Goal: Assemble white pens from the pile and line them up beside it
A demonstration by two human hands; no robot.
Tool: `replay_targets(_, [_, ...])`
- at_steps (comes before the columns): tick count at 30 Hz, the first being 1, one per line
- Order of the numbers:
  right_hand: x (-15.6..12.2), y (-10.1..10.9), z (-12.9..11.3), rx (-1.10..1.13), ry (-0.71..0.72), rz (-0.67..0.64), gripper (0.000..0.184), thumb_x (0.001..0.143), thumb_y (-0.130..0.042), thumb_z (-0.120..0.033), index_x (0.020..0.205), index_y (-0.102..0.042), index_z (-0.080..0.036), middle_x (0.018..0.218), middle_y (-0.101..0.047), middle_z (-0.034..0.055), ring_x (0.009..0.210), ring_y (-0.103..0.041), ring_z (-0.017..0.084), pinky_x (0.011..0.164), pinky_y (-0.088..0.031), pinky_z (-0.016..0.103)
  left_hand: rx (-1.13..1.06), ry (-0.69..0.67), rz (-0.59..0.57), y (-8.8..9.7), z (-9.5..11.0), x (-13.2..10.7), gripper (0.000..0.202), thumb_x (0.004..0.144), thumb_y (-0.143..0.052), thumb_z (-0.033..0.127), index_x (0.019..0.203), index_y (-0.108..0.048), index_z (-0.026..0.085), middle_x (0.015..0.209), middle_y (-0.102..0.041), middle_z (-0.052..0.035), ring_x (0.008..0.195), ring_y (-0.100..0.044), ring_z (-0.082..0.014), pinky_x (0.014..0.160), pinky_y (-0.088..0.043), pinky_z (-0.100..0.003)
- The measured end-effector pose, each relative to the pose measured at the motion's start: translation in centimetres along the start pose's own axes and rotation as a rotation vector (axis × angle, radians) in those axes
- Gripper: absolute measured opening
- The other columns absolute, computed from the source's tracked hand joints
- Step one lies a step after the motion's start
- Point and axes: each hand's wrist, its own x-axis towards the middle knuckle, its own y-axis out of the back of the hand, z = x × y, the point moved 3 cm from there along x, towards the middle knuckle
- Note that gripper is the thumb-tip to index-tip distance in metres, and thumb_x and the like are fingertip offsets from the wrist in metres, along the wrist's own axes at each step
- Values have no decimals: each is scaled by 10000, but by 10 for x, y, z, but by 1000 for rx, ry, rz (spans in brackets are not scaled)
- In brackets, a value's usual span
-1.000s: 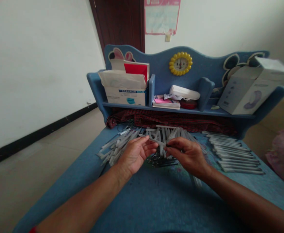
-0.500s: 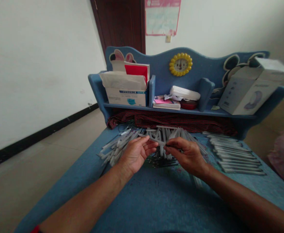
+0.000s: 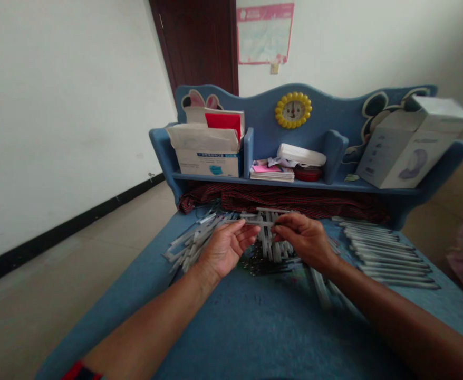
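Note:
My left hand pinches one end of a thin white pen barrel held level above the blue desk. My right hand pinches the barrel's other end, fingers closed. Under both hands lies a heap of white pen barrels and dark refills. More white barrels are spread to the left. A neat row of finished pens lies to the right.
A blue shelf unit stands at the desk's back, with a white box of masks, stacked papers, a yellow sunflower clock and a white carton. Dark checked cloth lies beneath it. Tiled floor is at left.
Both hands have lifted slightly and moved away from me with the barrel; my right hand now meets its end. The camera has tilted down a little.

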Motion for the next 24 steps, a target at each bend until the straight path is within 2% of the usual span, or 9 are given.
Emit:
replay_targets(3, [11,0,3,-126,48,-29,146,769,-625,-277,859,-642,-163,668,-676,14,580,-649,144,588,-514,261,-29,-30,12,4,4,2,133,851,-499,60,763,-595,88,718,-715,-97,675,-703,-166,533,-552,-197])
replay_targets(10, [18,-4,15,-129,-6,-104,143,798,-582,-291,820,-644,-165,660,-653,2,521,-607,109,511,-477,216,-18,-87,12,13,6,8,102,813,-548,37,747,-563,112,716,-706,-69,697,-708,-183,548,-556,-203])
replay_targets(16, [18,-3,15,-117,-141,-229,360,858,-489,-425,623,-551,-159,517,-590,-1,393,-505,81,389,-369,186,53,-106,-30,12,5,8,85,816,-550,39,778,-564,114,741,-708,-74,734,-709,-189,575,-554,-203])
replay_targets(20, [21,0,19,-100,-232,-272,422,884,-412,-502,675,-550,-162,480,-583,-5,341,-471,80,340,-309,183,43,-109,-24,9,4,7,95,811,-549,30,775,-562,117,743,-711,-63,756,-709,-192,594,-556,-205])
replay_targets(24, [22,2,18,-26,-196,-250,294,801,-574,-456,842,-561,-166,576,-621,-13,405,-525,90,386,-372,189,40,-121,-11,7,4,5,96,808,-555,31,774,-558,121,736,-710,-54,765,-709,-192,594,-555,-202])
